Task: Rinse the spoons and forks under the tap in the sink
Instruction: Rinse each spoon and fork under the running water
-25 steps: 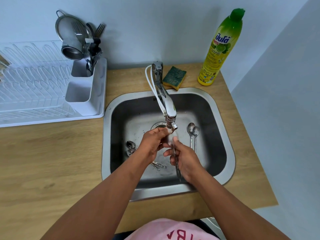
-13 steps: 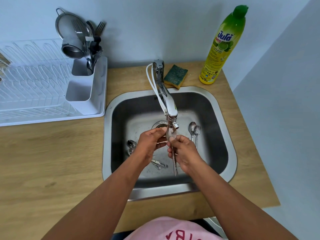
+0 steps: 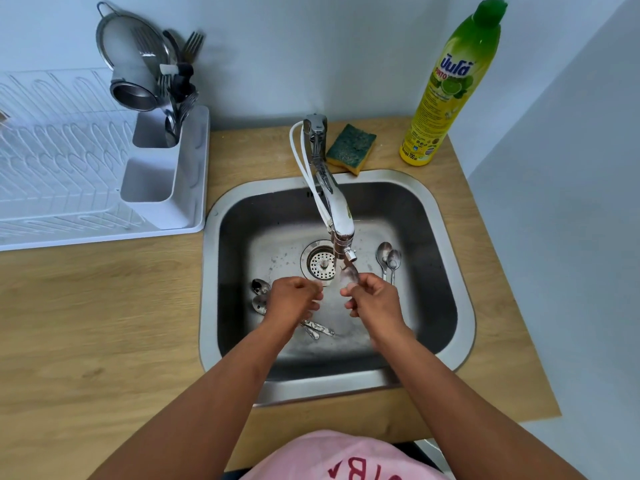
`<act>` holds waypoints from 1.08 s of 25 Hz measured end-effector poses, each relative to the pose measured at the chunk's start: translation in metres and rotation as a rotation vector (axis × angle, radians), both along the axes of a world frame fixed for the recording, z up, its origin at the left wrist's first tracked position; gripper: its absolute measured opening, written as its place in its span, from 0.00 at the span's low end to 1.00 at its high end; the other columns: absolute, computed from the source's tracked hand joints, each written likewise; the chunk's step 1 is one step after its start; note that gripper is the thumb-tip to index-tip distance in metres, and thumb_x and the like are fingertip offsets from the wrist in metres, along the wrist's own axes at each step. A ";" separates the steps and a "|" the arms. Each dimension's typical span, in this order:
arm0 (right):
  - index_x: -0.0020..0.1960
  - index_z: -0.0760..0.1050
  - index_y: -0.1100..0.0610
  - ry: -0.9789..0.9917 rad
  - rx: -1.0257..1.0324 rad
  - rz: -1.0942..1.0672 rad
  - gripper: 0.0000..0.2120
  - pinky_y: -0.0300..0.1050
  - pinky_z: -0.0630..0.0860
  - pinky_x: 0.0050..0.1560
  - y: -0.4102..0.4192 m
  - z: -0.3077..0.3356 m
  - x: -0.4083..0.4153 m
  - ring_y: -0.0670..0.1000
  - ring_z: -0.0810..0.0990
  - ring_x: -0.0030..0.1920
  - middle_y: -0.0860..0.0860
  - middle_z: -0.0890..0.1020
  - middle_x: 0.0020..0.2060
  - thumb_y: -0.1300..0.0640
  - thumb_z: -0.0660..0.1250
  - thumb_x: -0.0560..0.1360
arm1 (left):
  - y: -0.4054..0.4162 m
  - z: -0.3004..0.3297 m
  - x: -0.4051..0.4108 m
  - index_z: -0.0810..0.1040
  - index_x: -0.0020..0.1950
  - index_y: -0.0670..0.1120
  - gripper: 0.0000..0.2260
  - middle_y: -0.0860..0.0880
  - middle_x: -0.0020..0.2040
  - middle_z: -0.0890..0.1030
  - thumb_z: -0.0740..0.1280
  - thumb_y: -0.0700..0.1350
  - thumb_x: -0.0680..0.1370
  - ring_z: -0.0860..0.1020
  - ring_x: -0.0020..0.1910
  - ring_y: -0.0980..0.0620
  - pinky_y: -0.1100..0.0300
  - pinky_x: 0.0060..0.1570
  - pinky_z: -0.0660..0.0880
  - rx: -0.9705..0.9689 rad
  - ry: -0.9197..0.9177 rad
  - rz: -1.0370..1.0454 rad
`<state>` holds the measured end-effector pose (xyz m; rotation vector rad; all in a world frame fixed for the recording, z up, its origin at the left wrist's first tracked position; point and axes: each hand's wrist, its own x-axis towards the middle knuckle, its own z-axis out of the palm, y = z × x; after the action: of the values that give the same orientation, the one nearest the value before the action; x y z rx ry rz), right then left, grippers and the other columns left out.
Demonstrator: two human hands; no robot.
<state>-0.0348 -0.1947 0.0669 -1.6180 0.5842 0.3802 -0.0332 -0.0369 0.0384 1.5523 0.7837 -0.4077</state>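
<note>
My right hand [image 3: 375,303] grips a spoon [image 3: 349,274] by the handle, its bowl up just under the tap [image 3: 337,216] spout. A hand's width to the left, my left hand [image 3: 292,301] is loosely curled and holds nothing I can see; its fingers are blurred. Both hands are over the steel sink [image 3: 446,237]. Two spoons [image 3: 389,259] lie on the sink floor at the right. Two more spoon bowls [image 3: 259,294] show left of my left hand, and handles [image 3: 318,330] stick out beneath its wrist.
The drain strainer [image 3: 322,263] sits at the sink's middle. A white dish rack [image 3: 86,188] with a cutlery holder [image 3: 156,181] holding forks and a strainer stands at left. A green sponge [image 3: 351,147] and a dish-soap bottle [image 3: 446,88] stand behind the sink.
My two hands were together on the spoon under the spout. They have come apart: the left hand has let go and moved left, the right hand keeps the spoon.
</note>
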 end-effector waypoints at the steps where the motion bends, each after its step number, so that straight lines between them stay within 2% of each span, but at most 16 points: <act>1: 0.46 0.82 0.57 -0.022 -0.027 0.012 0.04 0.40 0.76 0.30 -0.005 -0.002 0.001 0.46 0.80 0.28 0.51 0.87 0.34 0.60 0.69 0.78 | 0.004 -0.010 -0.004 0.82 0.46 0.39 0.06 0.44 0.36 0.83 0.73 0.42 0.78 0.78 0.26 0.50 0.60 0.29 0.75 0.012 0.092 0.094; 4: 0.46 0.82 0.53 -0.075 -0.163 0.011 0.04 0.47 0.82 0.39 -0.018 -0.012 0.009 0.48 0.85 0.35 0.51 0.88 0.37 0.58 0.69 0.78 | 0.018 -0.036 -0.019 0.77 0.52 0.42 0.06 0.42 0.35 0.77 0.71 0.41 0.78 0.75 0.25 0.48 0.61 0.22 0.74 0.000 0.333 0.365; 6: 0.50 0.83 0.53 -0.085 -0.297 0.004 0.05 0.55 0.83 0.51 -0.027 -0.018 0.019 0.53 0.86 0.44 0.52 0.88 0.43 0.59 0.69 0.77 | 0.024 -0.050 -0.024 0.77 0.55 0.42 0.07 0.41 0.37 0.78 0.70 0.41 0.78 0.76 0.25 0.47 0.60 0.19 0.74 0.016 0.385 0.450; 8: 0.56 0.83 0.53 -0.075 -0.403 -0.006 0.11 0.58 0.82 0.56 -0.035 -0.021 0.029 0.56 0.85 0.49 0.54 0.87 0.48 0.62 0.67 0.76 | 0.025 -0.059 -0.024 0.79 0.54 0.39 0.10 0.39 0.38 0.81 0.73 0.41 0.76 0.78 0.21 0.47 0.59 0.18 0.74 0.060 0.375 0.467; 11: 0.57 0.83 0.56 -0.060 -0.566 -0.064 0.13 0.53 0.80 0.58 -0.048 -0.026 0.044 0.58 0.85 0.51 0.57 0.87 0.49 0.63 0.68 0.75 | 0.022 -0.064 -0.020 0.81 0.49 0.36 0.10 0.39 0.34 0.82 0.77 0.40 0.73 0.76 0.15 0.49 0.60 0.18 0.73 0.095 0.374 0.440; 15: 0.60 0.81 0.61 0.025 -0.625 -0.101 0.15 0.44 0.74 0.55 -0.059 -0.035 0.056 0.61 0.83 0.55 0.62 0.86 0.51 0.68 0.64 0.76 | 0.021 -0.065 -0.013 0.82 0.45 0.36 0.04 0.41 0.28 0.80 0.75 0.36 0.73 0.77 0.15 0.49 0.60 0.17 0.73 0.110 0.411 0.430; 21: 0.58 0.79 0.67 0.051 -0.665 -0.078 0.14 0.47 0.75 0.57 -0.050 -0.040 0.056 0.64 0.82 0.57 0.66 0.85 0.52 0.72 0.62 0.75 | 0.024 -0.053 -0.008 0.82 0.49 0.39 0.07 0.43 0.34 0.83 0.75 0.41 0.75 0.80 0.24 0.49 0.61 0.21 0.75 0.051 0.350 0.407; 24: 0.58 0.76 0.68 0.083 -0.697 -0.017 0.14 0.51 0.75 0.58 -0.048 -0.039 0.052 0.66 0.80 0.58 0.67 0.82 0.55 0.71 0.63 0.73 | 0.021 -0.034 0.001 0.80 0.47 0.39 0.05 0.43 0.31 0.83 0.75 0.39 0.76 0.80 0.22 0.52 0.62 0.21 0.76 -0.033 0.230 0.373; 27: 0.65 0.73 0.65 0.056 -0.756 0.083 0.19 0.54 0.72 0.64 -0.038 -0.025 0.041 0.67 0.75 0.64 0.66 0.78 0.62 0.66 0.66 0.74 | 0.010 -0.011 0.009 0.81 0.50 0.39 0.07 0.43 0.36 0.84 0.76 0.40 0.76 0.83 0.25 0.52 0.60 0.24 0.80 -0.149 0.174 0.275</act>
<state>0.0062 -0.2326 0.0414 -2.3656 0.7565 0.2773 -0.0244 -0.0271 0.0276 1.2606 1.0626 -0.3914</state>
